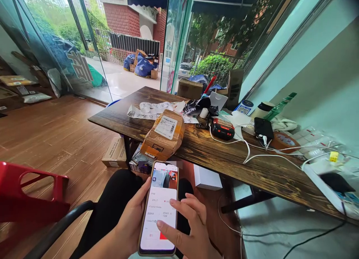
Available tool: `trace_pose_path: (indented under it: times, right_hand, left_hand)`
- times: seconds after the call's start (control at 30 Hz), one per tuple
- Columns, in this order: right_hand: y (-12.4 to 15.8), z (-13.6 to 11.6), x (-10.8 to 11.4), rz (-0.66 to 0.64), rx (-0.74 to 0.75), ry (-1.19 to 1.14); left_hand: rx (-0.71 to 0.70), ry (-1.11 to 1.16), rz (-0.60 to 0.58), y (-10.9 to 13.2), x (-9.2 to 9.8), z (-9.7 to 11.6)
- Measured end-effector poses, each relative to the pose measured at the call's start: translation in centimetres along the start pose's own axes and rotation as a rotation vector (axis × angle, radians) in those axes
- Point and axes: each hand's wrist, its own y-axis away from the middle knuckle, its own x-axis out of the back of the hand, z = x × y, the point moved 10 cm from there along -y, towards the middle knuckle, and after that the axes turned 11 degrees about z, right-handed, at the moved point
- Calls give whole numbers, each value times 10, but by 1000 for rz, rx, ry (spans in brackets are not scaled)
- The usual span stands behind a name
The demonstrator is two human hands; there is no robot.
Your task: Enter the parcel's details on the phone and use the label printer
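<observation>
Upright in my left hand (134,216) is a smartphone (159,214), its lit screen facing me with a small picture at the top and lines of text below. The thumb of that hand lies along the phone's left edge. My right hand (189,227) is over the lower right of the screen, fingers apart and bent, with the thumb and index fingertip over the display. Beyond the phone, a taped cardboard box (159,145) with a white label rests at the near edge of the dark wooden table (213,150).
Label strips (150,109), a black and red device (222,129), white cables, a black power bank (263,128), a tape roll (284,139) and a green bottle (283,106) lie or stand on the table. A red stool (33,203) is at left; a white box (207,176) is below the table.
</observation>
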Motion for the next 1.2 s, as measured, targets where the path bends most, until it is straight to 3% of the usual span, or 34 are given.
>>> trace_pose_path:
  times: [0.1,0.27,0.43,0.5,0.63,0.8,1.0,1.1,1.2]
  right_hand:
    - [4,-10,-9,-86,218,191]
    - [-10,-31,-16,-226,271,254]
    - [-33,-26,6,-15,38,222]
    - [-33,-25,9,21,30,219]
    - [-29,-28,2,-52,94,259]
    - [-37,-21,3,-54,-70,183]
    - [-44,-26,-2,-143,-75,212]
    - [-45,-26,7,-36,-105,165]
    - [-39,-14,14,98,-262,49]
  left_hand:
    - [9,16,-32,1,-1,-4]
    - [5,16,-46,3,-1,-8]
    - [11,-64,56,2,7,-13]
    - [15,-84,90,1,10,-14]
    - [25,-82,89,0,10,-15]
    - [32,-88,72,2,7,-19]
    - [72,-71,81,5,3,-22]
    - [46,-80,108,4,6,-18]
    - [39,-91,97,3,9,-18]
